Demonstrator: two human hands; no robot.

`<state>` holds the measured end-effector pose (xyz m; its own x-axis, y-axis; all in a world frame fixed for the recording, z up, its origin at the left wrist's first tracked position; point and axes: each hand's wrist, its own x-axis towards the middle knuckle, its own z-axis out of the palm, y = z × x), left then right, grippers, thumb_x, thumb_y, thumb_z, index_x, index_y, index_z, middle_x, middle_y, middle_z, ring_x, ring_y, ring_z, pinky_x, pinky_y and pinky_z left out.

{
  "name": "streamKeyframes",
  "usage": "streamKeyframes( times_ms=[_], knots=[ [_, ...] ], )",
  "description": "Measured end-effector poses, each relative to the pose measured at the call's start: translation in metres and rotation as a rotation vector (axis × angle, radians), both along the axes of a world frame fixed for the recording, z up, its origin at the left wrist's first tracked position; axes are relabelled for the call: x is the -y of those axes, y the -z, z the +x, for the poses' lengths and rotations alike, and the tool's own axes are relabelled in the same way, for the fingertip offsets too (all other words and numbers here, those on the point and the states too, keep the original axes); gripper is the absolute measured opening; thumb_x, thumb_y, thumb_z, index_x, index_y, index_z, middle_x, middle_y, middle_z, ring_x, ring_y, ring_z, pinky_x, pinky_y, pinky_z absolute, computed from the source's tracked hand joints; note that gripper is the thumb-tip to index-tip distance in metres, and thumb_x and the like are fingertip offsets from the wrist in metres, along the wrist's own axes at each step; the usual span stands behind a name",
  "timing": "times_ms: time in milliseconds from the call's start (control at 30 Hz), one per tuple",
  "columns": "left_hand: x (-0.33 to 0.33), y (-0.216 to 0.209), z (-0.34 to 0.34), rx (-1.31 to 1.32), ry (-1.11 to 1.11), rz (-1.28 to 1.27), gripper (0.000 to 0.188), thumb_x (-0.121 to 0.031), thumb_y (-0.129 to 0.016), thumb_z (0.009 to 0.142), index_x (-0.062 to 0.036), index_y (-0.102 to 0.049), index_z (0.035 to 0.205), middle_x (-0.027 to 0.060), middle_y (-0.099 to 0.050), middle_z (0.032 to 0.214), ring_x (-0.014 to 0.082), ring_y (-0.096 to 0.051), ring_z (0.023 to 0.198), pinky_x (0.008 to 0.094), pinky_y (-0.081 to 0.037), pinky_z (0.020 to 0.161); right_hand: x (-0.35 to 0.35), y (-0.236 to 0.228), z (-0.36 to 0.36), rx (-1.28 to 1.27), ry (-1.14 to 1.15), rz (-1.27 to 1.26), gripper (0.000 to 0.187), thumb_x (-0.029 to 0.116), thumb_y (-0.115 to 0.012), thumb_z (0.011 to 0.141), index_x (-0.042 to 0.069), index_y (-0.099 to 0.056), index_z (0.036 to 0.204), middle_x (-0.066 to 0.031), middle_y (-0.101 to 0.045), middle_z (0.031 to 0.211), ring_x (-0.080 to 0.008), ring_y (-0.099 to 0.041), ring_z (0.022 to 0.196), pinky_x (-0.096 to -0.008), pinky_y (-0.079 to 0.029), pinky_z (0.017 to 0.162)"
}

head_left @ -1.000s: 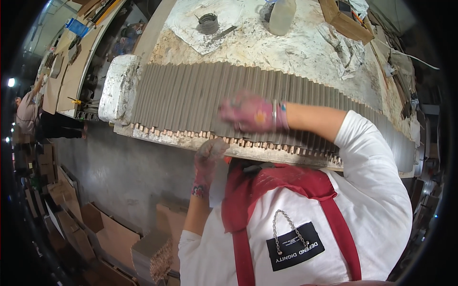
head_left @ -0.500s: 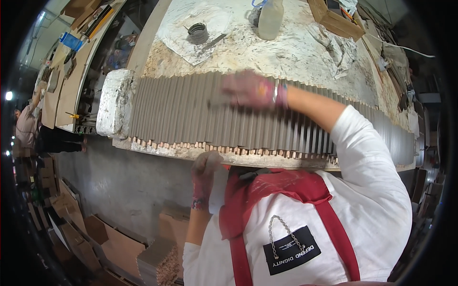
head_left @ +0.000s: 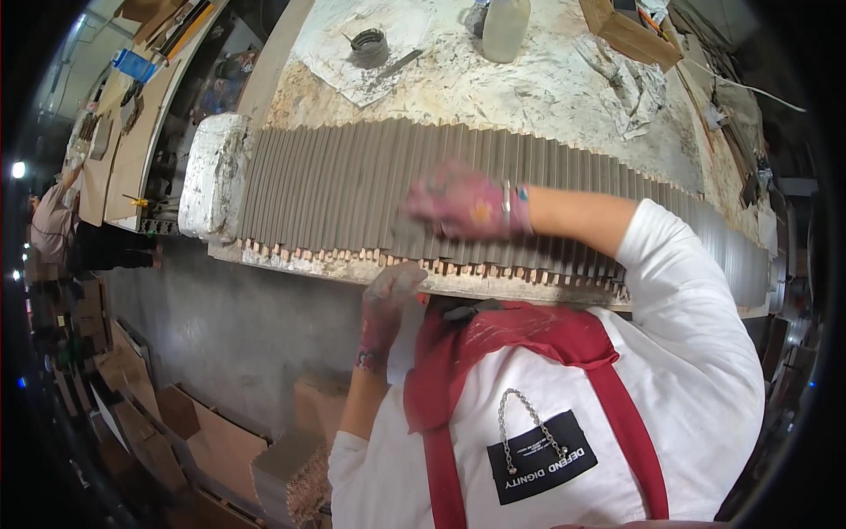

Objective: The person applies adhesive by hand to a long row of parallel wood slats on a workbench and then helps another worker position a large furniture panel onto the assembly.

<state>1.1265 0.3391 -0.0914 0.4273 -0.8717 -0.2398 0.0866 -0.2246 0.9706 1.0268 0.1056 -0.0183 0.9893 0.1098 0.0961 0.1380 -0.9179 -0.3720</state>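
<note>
Stained bench (head_left: 529,97) bearing grey strips (head_left: 322,185), cardboard (head_left: 216,436) on the floor (head_left: 238,331) — right hand (head_left: 463,204) over the strips, left hand (head_left: 390,293) by the edge — neither grip discernible.

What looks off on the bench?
The grey strips end unevenly on the near side: some pale tips jut farther than others. Dark smears also dirty the white sheet under the round container.

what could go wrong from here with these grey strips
The gloved right hand is over the row of grey strips, so a sideways push might knock some out of line. The gloved left hand is close to their uneven pale ends and could bump one. The open dark pot at the back might tip if the table is jolted.
</note>
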Motion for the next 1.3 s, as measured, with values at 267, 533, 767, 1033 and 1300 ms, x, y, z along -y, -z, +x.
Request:
streamKeyframes(
  times_ms=[267, 533, 767, 1033, 1300],
  knots=[
    [-0.013, 0.045, 0.006, 0.12, 0.087, -0.089, 0.037, -0.009, -0.053, 0.084, 0.0058, -0.049, 0.117, 0.0112, -0.061, 0.105, 0.0164, -0.059, 0.093, 0.0255, -0.047, 0.08, 0.032, 0.001, 0.018, 0.252, 0.182, 0.208, 0.039, 0.021, -0.06, 0.076, 0.015, -0.053, 0.113, -0.0112, -0.055, 0.1, -0.0311, -0.056, 0.092, -0.0445, -0.045, 0.079],
    [-0.007, 0.012, -0.017, -0.132, -0.103, -0.026, 0.031, -0.008, -0.051, 0.086, 0.0044, -0.051, 0.114, 0.0109, -0.061, 0.103, 0.0159, -0.06, 0.088, 0.026, -0.048, 0.078, 0.015, 0.009, -0.012, 0.175, -0.3, 0.091, 0.038, 0.025, -0.059, 0.08, 0.015, -0.052, 0.116, -0.0109, -0.054, 0.103, -0.0284, -0.054, 0.096, -0.0418, -0.044, 0.08],
    [-0.005, 0.018, -0.034, 0.874, 0.091, 0.083, 0.023, -0.006, -0.049, 0.086, 0.0042, -0.054, 0.106, 0.0103, -0.059, 0.101, 0.0184, -0.059, 0.093, 0.029, -0.048, 0.074, 0.002, 0.009, -0.035, 0.093, -0.303, 0.101, 0.03, 0.025, -0.058, 0.079, 0.012, -0.055, 0.106, -0.0125, -0.056, 0.101, -0.0299, -0.057, 0.091, -0.0421, -0.046, 0.079],
    [0.01, 0.027, -0.065, 0.597, -0.295, 0.063, 0.023, -0.003, -0.059, 0.075, -0.0003, -0.062, 0.098, 0.0119, -0.057, 0.109, 0.0179, -0.056, 0.099, 0.0272, -0.044, 0.085, 0.078, 0.002, -0.01, -0.059, 0.223, -0.059, 0.031, 0.027, -0.058, 0.083, 0.011, -0.054, 0.109, -0.0118, -0.056, 0.101, -0.0285, -0.058, 0.09, -0.0418, -0.045, 0.08],
    [0.021, 0.01, -0.07, -0.079, -0.221, -0.236, 0.016, -0.009, -0.049, 0.084, -0.0039, -0.053, 0.099, 0.0012, -0.051, 0.089, 0.0089, -0.051, 0.08, 0.0226, -0.043, 0.076, 0.101, -0.013, -0.004, 0.026, 0.334, 0.224, 0.029, 0.027, -0.056, 0.084, 0.009, -0.056, 0.107, -0.0118, -0.057, 0.1, -0.0262, -0.057, 0.09, -0.0386, -0.045, 0.081]
  ],
)
